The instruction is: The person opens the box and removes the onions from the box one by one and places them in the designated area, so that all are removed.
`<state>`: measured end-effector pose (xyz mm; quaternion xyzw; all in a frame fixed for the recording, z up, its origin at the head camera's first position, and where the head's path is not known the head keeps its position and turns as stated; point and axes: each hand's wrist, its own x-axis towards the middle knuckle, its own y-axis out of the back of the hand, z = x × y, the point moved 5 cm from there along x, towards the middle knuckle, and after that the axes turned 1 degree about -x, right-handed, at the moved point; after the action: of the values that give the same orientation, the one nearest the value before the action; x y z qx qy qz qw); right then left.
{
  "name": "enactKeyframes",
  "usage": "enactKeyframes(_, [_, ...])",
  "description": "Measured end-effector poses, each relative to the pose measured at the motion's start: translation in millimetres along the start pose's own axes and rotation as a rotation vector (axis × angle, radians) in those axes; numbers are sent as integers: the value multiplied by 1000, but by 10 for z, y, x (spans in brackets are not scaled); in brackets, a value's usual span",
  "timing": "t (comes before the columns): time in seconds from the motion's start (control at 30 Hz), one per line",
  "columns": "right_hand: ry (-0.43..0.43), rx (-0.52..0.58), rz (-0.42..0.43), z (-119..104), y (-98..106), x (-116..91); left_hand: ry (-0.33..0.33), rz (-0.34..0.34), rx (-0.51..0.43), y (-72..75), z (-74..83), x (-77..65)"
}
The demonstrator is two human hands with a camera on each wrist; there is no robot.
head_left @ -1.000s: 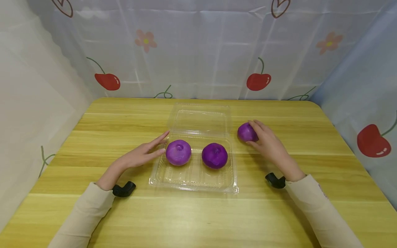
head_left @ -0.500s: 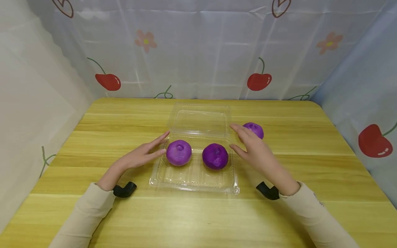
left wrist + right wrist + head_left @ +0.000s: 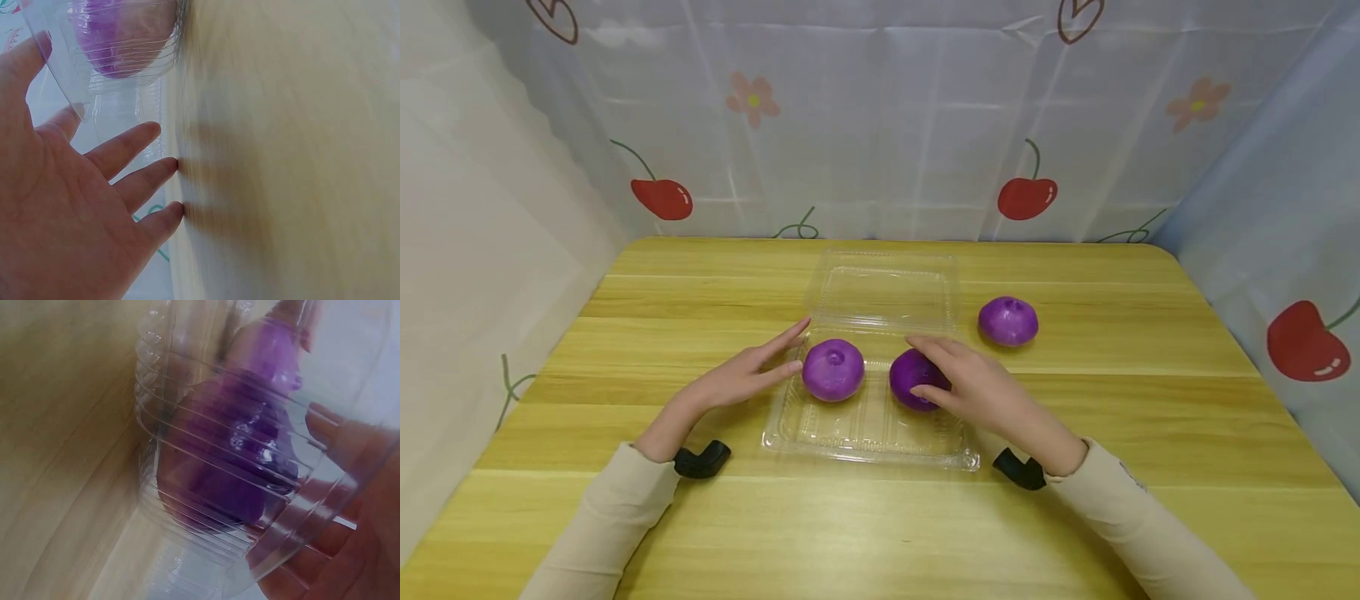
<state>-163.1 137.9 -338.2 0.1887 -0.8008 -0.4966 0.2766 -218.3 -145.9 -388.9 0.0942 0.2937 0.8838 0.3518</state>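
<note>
A clear plastic clamshell box [image 3: 865,455] lies open on the table, holding a lighter purple onion [image 3: 832,372] and a darker purple onion [image 3: 901,382]. My left hand [image 3: 737,377], fingers spread, rests at the box's left edge; in the left wrist view its thumb and forefinger meet the rim. My right hand [image 3: 981,385] reaches over the box's right side, thumb before the darker onion and fingers behind it. In the right wrist view a small gap shows between thumb and onion. A third purple onion [image 3: 1008,322] sits on the table, right of the box.
The box's lid [image 3: 883,287] is folded back toward the far edge of the wooden table [image 3: 865,533]. Curtains [image 3: 880,125] printed with cherries and flowers hang behind and beside the table. Black wrist mounts [image 3: 702,459] show under both wrists.
My right hand has left the onion outside the box and moved left to the darker onion inside it. The outside onion sits slightly farther right. My left hand stays where it was.
</note>
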Motion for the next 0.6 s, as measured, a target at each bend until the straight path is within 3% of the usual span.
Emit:
enactKeyframes(0.43, [47, -60, -27, 22, -76, 19, 13, 7, -2, -2, 20, -14])
enactKeyframes(0.6, [35, -65, -89, 13, -105, 18, 12, 7, -2, -2, 29, -15])
